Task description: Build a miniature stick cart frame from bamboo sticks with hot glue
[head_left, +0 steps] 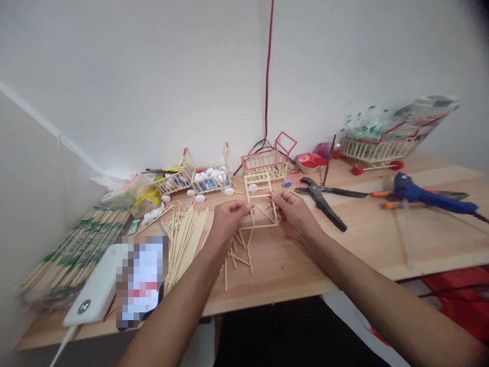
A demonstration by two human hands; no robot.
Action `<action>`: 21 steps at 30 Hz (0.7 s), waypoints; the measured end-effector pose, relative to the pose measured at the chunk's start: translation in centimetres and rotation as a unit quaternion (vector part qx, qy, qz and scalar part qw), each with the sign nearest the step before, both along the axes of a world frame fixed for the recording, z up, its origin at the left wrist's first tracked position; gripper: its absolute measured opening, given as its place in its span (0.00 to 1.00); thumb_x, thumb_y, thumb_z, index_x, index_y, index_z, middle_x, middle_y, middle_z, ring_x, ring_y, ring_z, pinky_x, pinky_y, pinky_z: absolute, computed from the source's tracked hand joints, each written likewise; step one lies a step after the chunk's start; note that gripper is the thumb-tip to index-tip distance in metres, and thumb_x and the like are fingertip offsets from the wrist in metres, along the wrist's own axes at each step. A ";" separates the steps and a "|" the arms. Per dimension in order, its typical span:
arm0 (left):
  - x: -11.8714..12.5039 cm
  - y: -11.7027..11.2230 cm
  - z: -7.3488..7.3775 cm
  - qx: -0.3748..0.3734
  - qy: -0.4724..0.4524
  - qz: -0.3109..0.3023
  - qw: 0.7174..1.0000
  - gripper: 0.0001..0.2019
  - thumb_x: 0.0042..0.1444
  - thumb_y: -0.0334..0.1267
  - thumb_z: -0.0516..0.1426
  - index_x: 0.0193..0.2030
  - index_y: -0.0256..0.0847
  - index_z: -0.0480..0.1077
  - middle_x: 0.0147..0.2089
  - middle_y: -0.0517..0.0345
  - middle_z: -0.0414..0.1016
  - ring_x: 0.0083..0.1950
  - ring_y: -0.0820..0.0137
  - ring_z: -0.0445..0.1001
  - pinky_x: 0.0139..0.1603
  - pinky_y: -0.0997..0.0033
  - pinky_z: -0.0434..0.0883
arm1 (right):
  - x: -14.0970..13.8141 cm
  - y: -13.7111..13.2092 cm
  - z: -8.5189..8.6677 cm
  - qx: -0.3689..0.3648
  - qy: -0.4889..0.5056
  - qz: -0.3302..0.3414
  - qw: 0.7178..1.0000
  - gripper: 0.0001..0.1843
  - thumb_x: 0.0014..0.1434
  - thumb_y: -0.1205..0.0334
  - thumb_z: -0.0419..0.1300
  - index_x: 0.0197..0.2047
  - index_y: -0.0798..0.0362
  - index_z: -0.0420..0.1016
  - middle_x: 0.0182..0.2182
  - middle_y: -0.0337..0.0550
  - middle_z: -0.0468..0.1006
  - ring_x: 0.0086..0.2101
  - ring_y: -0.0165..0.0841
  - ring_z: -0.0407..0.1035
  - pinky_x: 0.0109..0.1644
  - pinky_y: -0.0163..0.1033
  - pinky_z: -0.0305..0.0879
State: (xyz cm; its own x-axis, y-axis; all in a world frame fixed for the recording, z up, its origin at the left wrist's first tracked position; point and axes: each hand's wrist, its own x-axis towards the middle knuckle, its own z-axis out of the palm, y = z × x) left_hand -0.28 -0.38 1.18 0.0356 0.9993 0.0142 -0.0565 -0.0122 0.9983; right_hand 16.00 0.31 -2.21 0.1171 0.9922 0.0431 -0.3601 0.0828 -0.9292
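Observation:
Between my two hands I hold up a small frame of pale wooden sticks (263, 225), with crossbars at the top and crossed sticks lower down. My left hand (230, 216) pinches its left side, thumb and fingers closed on the stick. On the opposite side, my right hand (292, 210) grips the right upright between thumb and fingers. Loose short sticks (240, 258) lie on the table below the frame. Just behind it stands a stick-built cart with a red-painted rim (263, 162).
Left are a pile of sticks (186, 239), packaged chopsticks (76, 250), a white power bank (95, 285) and a blurred phone (141, 283). Two small carts (210, 181) stand behind. Rightward are black cutters (324, 201), a blue glue gun (431, 198), red paint (310, 162) and a larger cart (378, 149).

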 end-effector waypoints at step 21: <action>-0.3 0.4 -0.9 0.009 0.000 0.025 1.000 0.12 0.37 0.45 0.69 0.26 0.38 0.78 0.26 0.59 0.76 0.30 0.73 0.69 0.36 0.72 0.65 | -0.2 -0.3 0.5 -0.019 0.029 0.012 0.999 0.22 0.44 0.44 0.70 0.27 0.55 0.71 0.18 0.31 0.62 0.18 0.20 0.52 0.19 0.31 0.45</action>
State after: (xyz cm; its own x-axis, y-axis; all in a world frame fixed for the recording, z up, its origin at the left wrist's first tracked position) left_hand -0.54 0.05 0.31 -0.0140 0.9994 0.0318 -0.0557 -0.0325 0.9979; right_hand 15.77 0.03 -1.76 0.0939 0.9956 -0.0003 -0.4155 0.0389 -0.9087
